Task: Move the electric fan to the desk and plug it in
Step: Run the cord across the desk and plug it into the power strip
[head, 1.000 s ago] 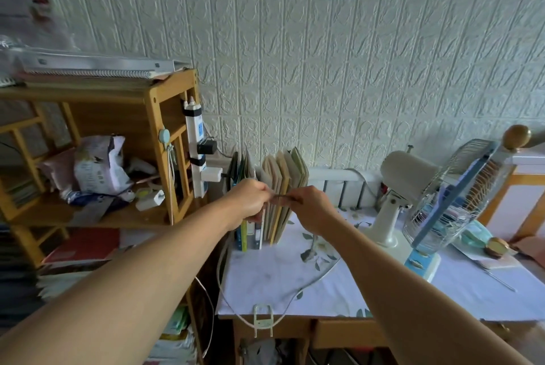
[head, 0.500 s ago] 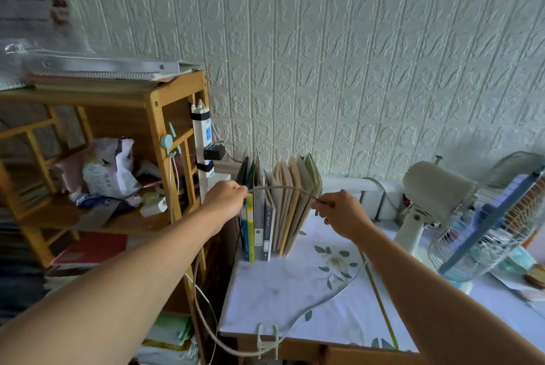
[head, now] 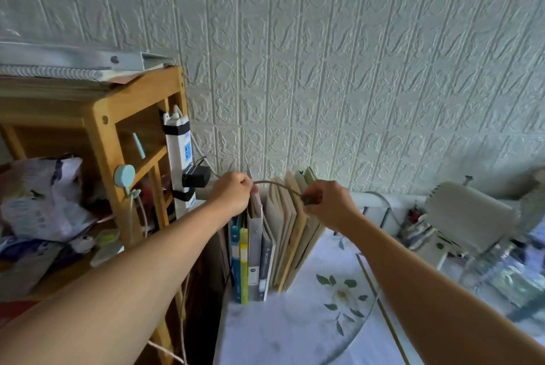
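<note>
Head camera view: both bare forearms reach forward over a desk (head: 280, 332) covered in a white cloth printed with leaves. The left hand (head: 233, 196) is closed in a fist around one end of a thin grey cord (head: 277, 184), which arcs across to the right hand (head: 330, 206), whose fingers pinch it at a dark end piece; whether that piece is the plug cannot be told. The electric fan (head: 472, 217) stands at the desk's right side, near the textured white wall: a cream motor housing on a pale neck, with its wire grille and blue blade blurred at the frame's edge. A row of upright books and folders (head: 265, 246) stands on the desk just below the hands. To the left, a white power strip (head: 180, 158) is strapped upright with black bands to the post of a wooden shelf (head: 100, 131), and a black adapter (head: 196, 177) is plugged into it, close beside the left hand. Loose cables hang down between shelf and desk.
</note>
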`<control>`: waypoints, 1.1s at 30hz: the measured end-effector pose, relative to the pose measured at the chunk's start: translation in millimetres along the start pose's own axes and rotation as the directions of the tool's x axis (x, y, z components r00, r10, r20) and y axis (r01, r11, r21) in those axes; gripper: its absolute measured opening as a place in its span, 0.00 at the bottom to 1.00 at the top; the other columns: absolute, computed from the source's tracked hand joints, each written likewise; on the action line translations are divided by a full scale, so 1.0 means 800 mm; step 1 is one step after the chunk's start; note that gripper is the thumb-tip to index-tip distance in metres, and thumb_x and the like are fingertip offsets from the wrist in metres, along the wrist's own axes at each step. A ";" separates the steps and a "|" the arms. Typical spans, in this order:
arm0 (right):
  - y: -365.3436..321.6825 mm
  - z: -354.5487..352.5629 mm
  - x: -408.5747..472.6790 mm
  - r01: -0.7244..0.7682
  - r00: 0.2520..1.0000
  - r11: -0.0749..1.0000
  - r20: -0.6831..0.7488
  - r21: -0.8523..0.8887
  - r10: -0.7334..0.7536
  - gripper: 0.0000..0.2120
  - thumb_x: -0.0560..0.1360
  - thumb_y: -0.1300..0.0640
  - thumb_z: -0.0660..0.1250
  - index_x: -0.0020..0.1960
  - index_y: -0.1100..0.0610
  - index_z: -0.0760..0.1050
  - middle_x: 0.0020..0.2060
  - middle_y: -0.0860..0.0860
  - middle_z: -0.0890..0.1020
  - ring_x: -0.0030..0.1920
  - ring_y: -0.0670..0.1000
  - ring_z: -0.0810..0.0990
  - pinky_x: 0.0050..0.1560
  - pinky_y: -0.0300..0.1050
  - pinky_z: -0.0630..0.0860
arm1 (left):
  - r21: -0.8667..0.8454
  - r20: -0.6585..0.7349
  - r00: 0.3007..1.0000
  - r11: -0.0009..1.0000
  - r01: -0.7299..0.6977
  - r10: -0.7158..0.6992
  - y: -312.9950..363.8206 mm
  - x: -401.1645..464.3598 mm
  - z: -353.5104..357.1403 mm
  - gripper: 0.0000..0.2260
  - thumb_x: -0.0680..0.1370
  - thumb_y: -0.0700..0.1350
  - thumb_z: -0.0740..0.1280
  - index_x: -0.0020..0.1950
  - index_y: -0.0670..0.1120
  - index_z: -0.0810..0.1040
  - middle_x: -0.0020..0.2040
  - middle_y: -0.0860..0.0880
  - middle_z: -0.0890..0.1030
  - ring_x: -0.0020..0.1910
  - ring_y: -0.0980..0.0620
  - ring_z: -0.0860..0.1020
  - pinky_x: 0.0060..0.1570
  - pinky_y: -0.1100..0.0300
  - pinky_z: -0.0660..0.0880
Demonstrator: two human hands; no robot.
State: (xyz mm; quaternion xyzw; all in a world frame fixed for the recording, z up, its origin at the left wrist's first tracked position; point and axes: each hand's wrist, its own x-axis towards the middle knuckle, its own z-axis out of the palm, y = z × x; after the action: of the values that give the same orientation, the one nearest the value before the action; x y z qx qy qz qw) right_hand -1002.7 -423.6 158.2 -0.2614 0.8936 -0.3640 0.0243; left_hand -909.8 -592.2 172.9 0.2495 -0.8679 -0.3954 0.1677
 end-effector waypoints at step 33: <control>0.041 0.050 0.136 0.088 0.979 0.980 0.199 -0.179 -0.051 0.27 0.72 0.68 0.63 0.70 0.57 0.68 0.64 0.60 0.73 0.65 0.60 0.71 0.60 0.49 0.73 | 0.437 -0.202 0.979 0.893 0.106 -0.017 -0.041 0.048 0.064 0.14 0.75 0.39 0.64 0.59 0.46 0.75 0.59 0.46 0.76 0.60 0.45 0.73 0.47 0.54 0.73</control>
State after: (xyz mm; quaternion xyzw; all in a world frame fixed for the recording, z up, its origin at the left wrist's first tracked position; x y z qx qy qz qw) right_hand -1101.8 -482.1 122.6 -0.3278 0.9075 -0.2522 0.0735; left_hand -956.4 -601.8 119.2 0.3459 -0.9066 -0.1652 0.1767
